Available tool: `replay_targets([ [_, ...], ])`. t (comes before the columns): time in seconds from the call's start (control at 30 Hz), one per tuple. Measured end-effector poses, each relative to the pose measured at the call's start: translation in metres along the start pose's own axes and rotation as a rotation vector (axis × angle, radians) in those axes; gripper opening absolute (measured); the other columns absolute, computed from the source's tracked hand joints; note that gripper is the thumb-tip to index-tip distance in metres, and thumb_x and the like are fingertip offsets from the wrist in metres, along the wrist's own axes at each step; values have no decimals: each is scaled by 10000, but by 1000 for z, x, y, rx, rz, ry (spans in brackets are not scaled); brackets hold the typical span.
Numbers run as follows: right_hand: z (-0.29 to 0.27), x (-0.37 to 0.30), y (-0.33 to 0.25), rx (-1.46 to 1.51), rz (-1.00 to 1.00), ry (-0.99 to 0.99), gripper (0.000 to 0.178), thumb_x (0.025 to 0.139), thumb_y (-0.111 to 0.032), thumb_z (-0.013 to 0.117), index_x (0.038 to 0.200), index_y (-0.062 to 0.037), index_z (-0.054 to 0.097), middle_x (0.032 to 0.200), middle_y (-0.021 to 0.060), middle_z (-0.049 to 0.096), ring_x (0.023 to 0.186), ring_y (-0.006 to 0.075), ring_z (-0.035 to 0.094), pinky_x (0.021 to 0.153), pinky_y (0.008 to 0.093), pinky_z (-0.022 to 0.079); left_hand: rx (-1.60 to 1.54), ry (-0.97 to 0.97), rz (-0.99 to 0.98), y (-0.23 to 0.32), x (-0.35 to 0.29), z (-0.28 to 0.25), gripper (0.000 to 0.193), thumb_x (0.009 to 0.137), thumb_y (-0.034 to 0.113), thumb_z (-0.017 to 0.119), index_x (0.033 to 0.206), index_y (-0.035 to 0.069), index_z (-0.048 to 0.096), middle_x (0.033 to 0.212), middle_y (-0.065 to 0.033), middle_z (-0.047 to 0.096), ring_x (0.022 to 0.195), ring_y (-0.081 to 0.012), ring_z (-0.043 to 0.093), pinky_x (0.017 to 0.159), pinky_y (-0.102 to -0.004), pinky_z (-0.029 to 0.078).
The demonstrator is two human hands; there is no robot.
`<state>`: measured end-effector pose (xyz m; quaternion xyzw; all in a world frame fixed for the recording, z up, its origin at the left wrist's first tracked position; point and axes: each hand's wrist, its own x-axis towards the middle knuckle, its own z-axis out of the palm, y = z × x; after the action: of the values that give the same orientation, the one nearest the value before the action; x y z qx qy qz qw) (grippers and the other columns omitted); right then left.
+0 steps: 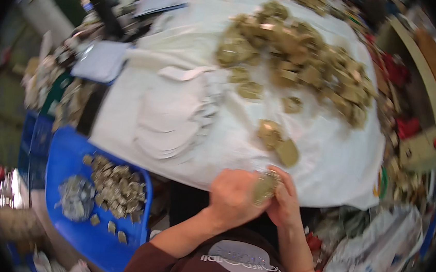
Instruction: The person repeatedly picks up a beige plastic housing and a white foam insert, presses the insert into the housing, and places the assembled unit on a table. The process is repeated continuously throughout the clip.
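At the near edge of the white-covered table, my left hand (pixel 234 192) is closed in a fist against an olive-coloured flat piece (pixel 265 188) with a shiny edge. My right hand (pixel 286 200) has its fingers bent round the other side of that piece. Just beyond my hands lie a few loose olive pieces (pixel 289 152) on the cloth. Farther off spreads a large heap of similar olive pieces (pixel 303 50), some of them in clear wrapping. Left of my hands is a fanned stack of white flat pieces (pixel 170 116). What exactly lies between my fingers is partly hidden.
A blue plastic chair (pixel 54 194) at the left bears several small pieces (pixel 118 184) and a crumpled clear bag (pixel 76 197). White plastic bags (pixel 379 248) lie at the lower right. Clutter surrounds a beige metal frame (pixel 424 149) along the right side.
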<state>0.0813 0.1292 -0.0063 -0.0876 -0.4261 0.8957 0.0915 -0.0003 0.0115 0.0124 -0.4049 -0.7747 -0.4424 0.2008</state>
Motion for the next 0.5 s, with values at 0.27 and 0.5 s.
replay_targets([
  [0.27,15,-4,19,-510,-202,165,310,965,-135,478,1244,-4,456,1037,67,572,908,113,552,836,267,454,-10,59,-20,-8,-9,-7,382,567,152,787,850,17,568,671,-78,523,548,-232,526,493,-332,388],
  [0.5,50,38,6,-1148,-452,-386,397,803,-69,675,1170,-9,534,1035,121,559,875,269,520,780,357,434,-59,130,-197,-41,-39,-52,420,599,161,802,929,26,579,750,-89,561,653,-274,560,599,-363,434],
])
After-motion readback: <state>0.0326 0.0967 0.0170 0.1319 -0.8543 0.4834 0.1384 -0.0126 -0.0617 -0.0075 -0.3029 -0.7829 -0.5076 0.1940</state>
